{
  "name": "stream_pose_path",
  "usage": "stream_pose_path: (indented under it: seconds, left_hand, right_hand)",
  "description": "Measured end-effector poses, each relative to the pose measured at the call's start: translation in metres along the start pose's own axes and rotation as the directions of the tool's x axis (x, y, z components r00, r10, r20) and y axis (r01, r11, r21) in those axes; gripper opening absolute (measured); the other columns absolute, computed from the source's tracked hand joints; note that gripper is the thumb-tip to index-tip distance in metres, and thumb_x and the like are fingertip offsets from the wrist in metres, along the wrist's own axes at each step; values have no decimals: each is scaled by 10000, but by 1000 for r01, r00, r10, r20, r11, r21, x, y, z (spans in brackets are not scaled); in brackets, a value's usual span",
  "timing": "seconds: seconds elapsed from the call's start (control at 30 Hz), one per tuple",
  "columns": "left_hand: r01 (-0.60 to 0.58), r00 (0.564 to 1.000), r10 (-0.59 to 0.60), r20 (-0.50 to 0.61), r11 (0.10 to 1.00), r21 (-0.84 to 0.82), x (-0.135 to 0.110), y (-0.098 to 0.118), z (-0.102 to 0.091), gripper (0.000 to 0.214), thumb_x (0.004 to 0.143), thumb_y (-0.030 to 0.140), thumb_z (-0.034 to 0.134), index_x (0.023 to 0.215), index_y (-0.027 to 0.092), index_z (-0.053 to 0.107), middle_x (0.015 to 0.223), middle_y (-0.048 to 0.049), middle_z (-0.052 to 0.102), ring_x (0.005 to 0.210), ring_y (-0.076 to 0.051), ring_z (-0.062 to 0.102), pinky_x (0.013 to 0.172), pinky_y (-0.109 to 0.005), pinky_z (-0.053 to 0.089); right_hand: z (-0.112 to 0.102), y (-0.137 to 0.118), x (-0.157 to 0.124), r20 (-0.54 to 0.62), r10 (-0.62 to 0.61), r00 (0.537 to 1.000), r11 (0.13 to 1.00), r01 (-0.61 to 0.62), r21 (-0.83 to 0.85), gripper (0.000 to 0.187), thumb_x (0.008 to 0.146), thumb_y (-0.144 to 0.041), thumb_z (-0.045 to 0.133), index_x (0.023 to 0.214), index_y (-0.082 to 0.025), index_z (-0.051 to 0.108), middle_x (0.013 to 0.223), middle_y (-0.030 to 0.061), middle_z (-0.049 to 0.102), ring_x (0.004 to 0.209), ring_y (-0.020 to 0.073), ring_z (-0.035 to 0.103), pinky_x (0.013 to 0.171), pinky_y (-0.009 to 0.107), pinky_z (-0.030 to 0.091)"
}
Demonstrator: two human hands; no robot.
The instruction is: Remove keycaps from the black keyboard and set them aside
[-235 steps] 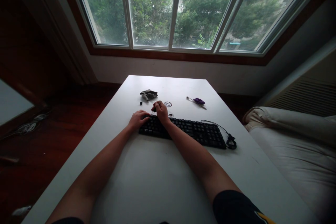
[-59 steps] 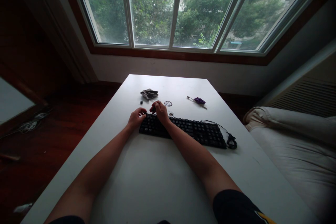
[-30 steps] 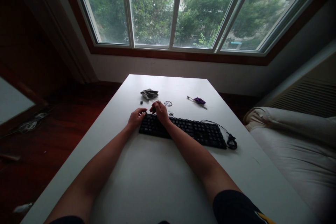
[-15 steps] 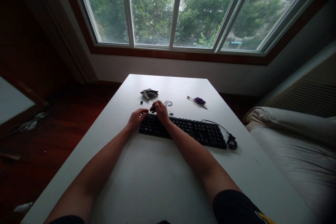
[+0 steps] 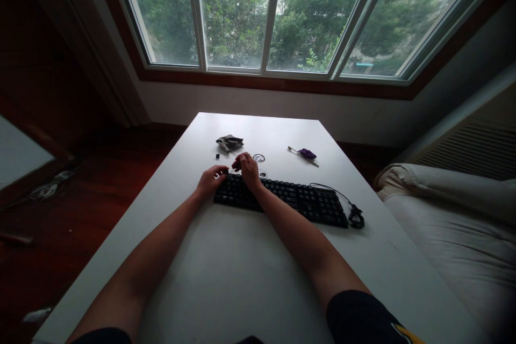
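A black keyboard (image 5: 298, 196) lies across the white table. Over its far left corner, my left hand (image 5: 210, 178) has its fingers pinched together; what they hold, if anything, is too small and dark to name. Just to the right, my right hand (image 5: 246, 167) is closed above the keys, and a thin, pale wire-like tool (image 5: 233, 171) shows between its fingertips and the left ones. Beyond the hands sits a small black cube-like piece (image 5: 217, 156), perhaps a keycap. A round clear item (image 5: 258, 158) lies behind my right hand, and another one (image 5: 263, 174) touches the keyboard's far side.
A crumpled grey cloth (image 5: 229, 143) rests at the far left of the table (image 5: 226, 269). Further right are a purple bundle (image 5: 307, 153) and a thin stick with a pale tip (image 5: 291, 148). The keyboard's coiled cable (image 5: 356, 217) lies at its right end.
My right hand has shifted very slightly up, and the thin tool at its fingertips shows more plainly. The left hand stays at the keyboard's corner.
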State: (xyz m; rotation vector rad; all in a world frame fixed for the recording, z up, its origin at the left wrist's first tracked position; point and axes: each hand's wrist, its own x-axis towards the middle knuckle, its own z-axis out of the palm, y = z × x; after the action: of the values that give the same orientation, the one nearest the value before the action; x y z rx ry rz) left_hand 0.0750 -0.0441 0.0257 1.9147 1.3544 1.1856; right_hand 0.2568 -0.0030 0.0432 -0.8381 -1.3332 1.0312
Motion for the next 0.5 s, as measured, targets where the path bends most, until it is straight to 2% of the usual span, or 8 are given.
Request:
stream_pose_path:
  seconds: [0.2, 0.5]
  left_hand:
    - [9, 1000, -9, -9, 1000, 5, -1, 0, 0, 327, 853, 250, 619, 1160, 243, 731, 1073, -47, 748, 881, -193, 677, 780, -340, 554]
    - [3, 1000, -3, -14, 1000, 8, -1, -1, 1, 332, 852, 234, 620, 1165, 244, 732, 1064, -47, 747, 881, -191, 682, 771, -333, 559]
  right_hand:
    - [0, -1, 1, -46, 6, 999, 1000, -7, -15, 329, 972, -513, 462, 864, -222, 571, 690, 7, 690, 541, 134, 603, 555, 252, 531]
    - [-1, 0, 1, -26, -6, 1000, 999, 8, 52, 334, 971, -518, 474, 878, -214, 576, 716, 19, 700, 561, 141, 623, 551, 263, 547]
